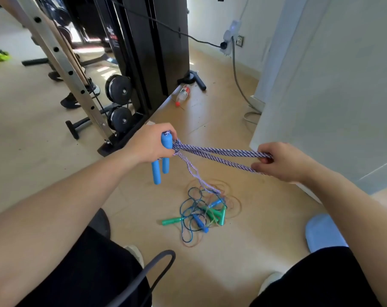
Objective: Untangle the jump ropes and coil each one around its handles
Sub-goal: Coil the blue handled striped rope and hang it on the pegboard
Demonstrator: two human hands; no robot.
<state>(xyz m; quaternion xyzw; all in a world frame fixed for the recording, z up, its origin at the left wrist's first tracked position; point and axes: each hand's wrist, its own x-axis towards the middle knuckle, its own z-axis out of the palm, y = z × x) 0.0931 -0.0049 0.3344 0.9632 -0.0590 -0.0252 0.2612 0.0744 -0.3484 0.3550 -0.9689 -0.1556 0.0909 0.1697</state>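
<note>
Jump rope [214, 151] of braided purple-and-white cord stretches in several strands between the two hands, held above the floor [232, 251]. The left hand [150, 145] grips its two blue handles [159, 167] side by side, with cord bunched at their tops. The right hand [281, 161] is curled round the far end of the strands. One strand hangs from the left hand into a tangled pile [194, 209] of thin blue and orange ropes with green handles [171, 221], lying on the floor.

Taut rope [217, 151] bars way to floor tangle [204, 212].
</note>
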